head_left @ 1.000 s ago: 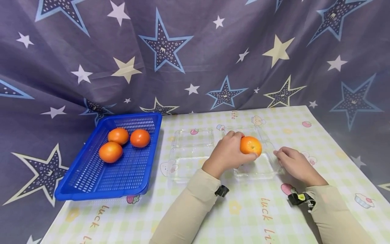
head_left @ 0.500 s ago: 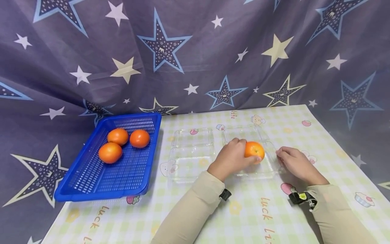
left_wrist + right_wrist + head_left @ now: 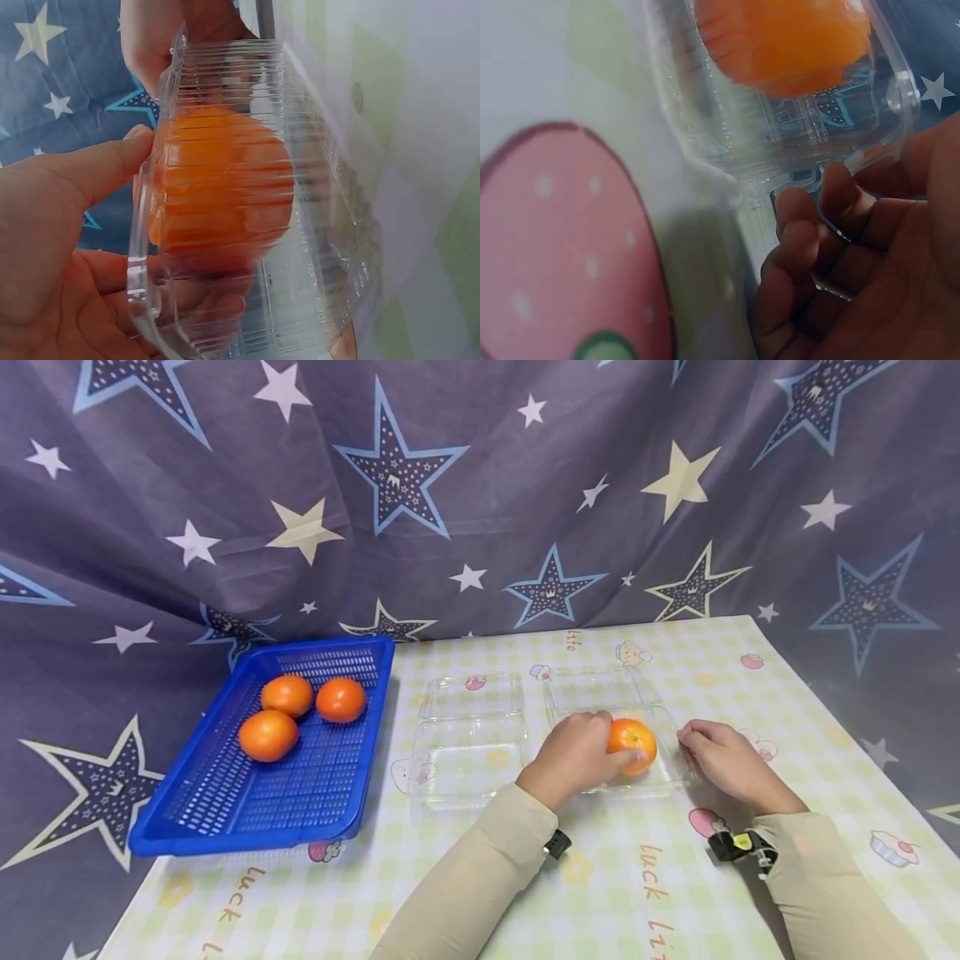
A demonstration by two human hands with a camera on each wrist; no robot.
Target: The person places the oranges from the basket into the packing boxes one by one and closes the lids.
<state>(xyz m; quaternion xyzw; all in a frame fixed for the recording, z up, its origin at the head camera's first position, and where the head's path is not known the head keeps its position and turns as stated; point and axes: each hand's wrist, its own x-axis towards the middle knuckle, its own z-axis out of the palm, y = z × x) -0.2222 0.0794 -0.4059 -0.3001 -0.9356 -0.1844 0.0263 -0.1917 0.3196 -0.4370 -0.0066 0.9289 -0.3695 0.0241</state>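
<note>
My left hand (image 3: 573, 758) grips a round orange fruit (image 3: 635, 743) and holds it down inside the near half of a clear plastic clamshell box (image 3: 600, 689) on the table. In the left wrist view the fruit (image 3: 221, 187) shows through the ribbed clear wall (image 3: 330, 247), with my thumb (image 3: 97, 169) against it. My right hand (image 3: 716, 760) is at the box's right edge. In the right wrist view its curled fingers (image 3: 810, 247) pinch the clear rim (image 3: 727, 127) just below the fruit (image 3: 787, 37).
A second clear clamshell box (image 3: 468, 735) lies open to the left. A blue perforated basket (image 3: 247, 839) at the table's left edge holds three more orange fruits (image 3: 267, 735). A star-patterned curtain hangs close behind. The checked tablecloth (image 3: 600, 877) covers the table.
My left hand has lowered the fruit and brought it nearer, down into the clear box. The right hand has stayed at the box's right edge.
</note>
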